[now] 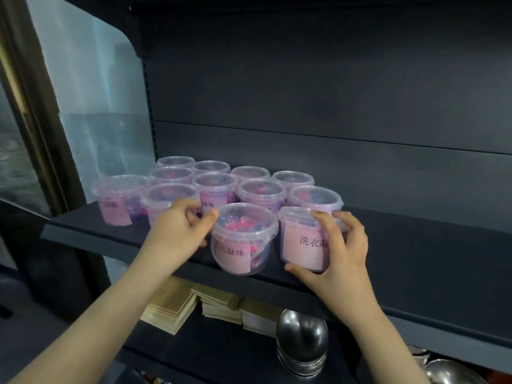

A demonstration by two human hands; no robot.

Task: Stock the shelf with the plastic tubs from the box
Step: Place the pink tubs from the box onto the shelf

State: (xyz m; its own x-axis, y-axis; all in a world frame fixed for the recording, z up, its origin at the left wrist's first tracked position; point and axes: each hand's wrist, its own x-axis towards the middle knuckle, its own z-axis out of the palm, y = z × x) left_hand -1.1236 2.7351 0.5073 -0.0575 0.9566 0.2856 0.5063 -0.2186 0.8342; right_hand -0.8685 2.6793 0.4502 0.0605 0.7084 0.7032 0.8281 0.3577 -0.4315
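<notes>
Holding two tubs at the shelf's (415, 245) front edge, you are filling out a new front row. Your right hand (343, 250) is wrapped around the right tub (302, 239) — thumb under its lower left corner, fingers (322, 217) curled over the far rim — so the pink label faces outward where a shopper would read it. Your left hand (177, 228) is closed loosely, thumb and fingertips pinching at the rim of the left tub (243, 239), which leans a little and overhangs the edge; that light grip looks meant for nudging it upright and back, not for lifting.

Behind them the other tubs (216, 187) stand in tidy rows from the back left corner forward, lids level, labels to the front, packed close so more will fit. One tub (119, 198) sits apart at the left edge, outside the rows.

The box is not in view. Below, on the lower shelf, lie stacked cards (177, 309) and steel bowls (302, 342).

I judge both tubs need squaring with the rows before you let go — the left one first, since it could tip off.
</notes>
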